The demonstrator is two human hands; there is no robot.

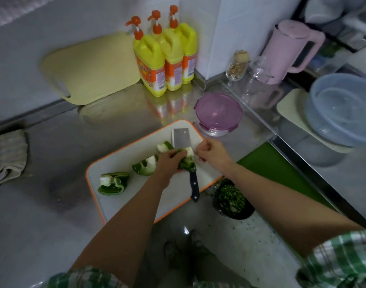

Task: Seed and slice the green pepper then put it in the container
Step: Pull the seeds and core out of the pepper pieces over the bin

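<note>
On the white, orange-rimmed cutting board (136,159) lie three green pepper pieces: one at the left (114,183), one in the middle (145,166), one further back (164,146), each with white core. My left hand (169,162) grips a fourth pepper piece (187,161) above the board. My right hand (209,151) pinches at that piece's white core with curled fingers. A cleaver (181,138) with a black handle (194,187) lies flat on the board under my hands. The container with a purple lid (218,113) stands behind the board, lid on.
Three yellow detergent bottles (165,59) and a pale yellow board (90,67) stand at the wall. A pink kettle (290,50), glasses (238,67) and a blue basin (342,109) are at the right. A bin of green scraps (232,199) sits below. A cloth (8,154) lies left.
</note>
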